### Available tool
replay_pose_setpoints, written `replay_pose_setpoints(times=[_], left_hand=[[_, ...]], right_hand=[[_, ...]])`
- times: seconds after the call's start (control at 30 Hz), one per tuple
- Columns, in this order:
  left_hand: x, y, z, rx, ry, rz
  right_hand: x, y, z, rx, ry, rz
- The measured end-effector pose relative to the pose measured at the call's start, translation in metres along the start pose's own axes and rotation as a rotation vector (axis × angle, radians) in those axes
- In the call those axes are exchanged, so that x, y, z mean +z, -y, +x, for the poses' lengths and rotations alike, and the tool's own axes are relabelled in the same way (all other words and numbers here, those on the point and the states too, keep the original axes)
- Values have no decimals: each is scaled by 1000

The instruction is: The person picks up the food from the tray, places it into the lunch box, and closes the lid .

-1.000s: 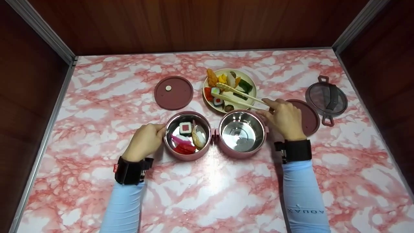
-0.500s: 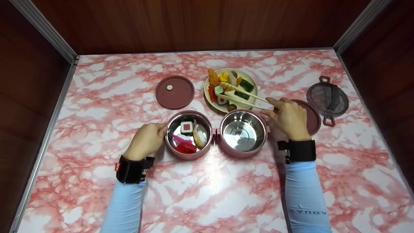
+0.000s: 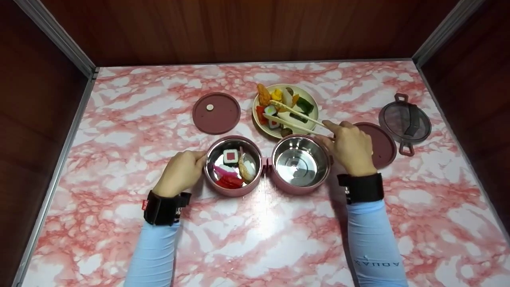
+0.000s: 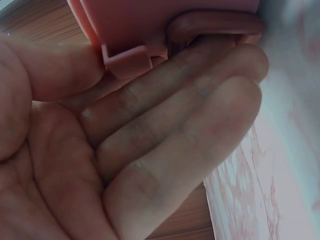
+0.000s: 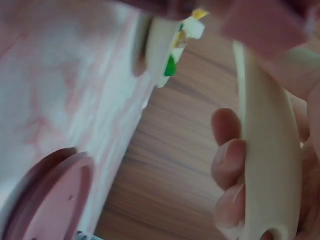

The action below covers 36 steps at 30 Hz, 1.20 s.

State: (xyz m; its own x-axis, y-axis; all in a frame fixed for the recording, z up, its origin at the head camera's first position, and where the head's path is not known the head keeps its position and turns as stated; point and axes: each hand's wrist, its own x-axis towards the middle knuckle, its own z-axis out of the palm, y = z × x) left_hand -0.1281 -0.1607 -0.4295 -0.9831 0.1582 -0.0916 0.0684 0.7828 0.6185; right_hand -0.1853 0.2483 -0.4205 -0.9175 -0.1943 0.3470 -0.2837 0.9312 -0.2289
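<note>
A pair of joined pink pots with steel insides sits mid-table. My left hand (image 3: 179,174) holds the left pot (image 3: 235,193) by its side handle; in the left wrist view the thumb is on a pink tab (image 4: 129,61) and fingers lie under the handle (image 4: 215,24). Inside that pot lie a sushi roll (image 3: 230,156), a shrimp and red pieces. The right pot (image 3: 299,190) is bare inside. My right hand (image 3: 352,147) grips cream tongs (image 3: 299,114), their tips spread on either side of a green-centred sushi roll (image 3: 270,111) on the cream plate (image 3: 313,117).
Other toy food, including a fried piece (image 3: 263,95) and green slices (image 3: 305,106), shares the plate. A round maroon lid (image 3: 219,119) lies behind the left pot. Another maroon lid (image 3: 380,149) and a clear lid with a dark handle (image 3: 398,121) lie at the right.
The green-centred roll has shifted slightly right on the plate. My right hand moved a little right, then back left, with the tongs. My left hand stays on the pot handle.
</note>
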Motion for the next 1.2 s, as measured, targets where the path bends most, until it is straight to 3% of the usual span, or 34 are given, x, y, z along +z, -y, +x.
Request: replay_pose_setpoints(times=[0.1, 0.33, 0.8, 0.97, 1.2], left_hand=[[0, 0, 0, -4, 5, -6], [0, 0, 0, 2, -1, -7], [-1, 0, -1, -9, 4, -3], [0, 0, 0, -2, -5, 3], [0, 1, 0, -1, 5, -2]], right_hand=[[-4, 6, -1, 7, 11, -22], [-20, 3, -5, 8, -53, -102], [-21, -7, -6, 55, 19, -69], [-19, -8, -5, 25, -33, -121], [-22, -13, -8, 21, -114, -113]])
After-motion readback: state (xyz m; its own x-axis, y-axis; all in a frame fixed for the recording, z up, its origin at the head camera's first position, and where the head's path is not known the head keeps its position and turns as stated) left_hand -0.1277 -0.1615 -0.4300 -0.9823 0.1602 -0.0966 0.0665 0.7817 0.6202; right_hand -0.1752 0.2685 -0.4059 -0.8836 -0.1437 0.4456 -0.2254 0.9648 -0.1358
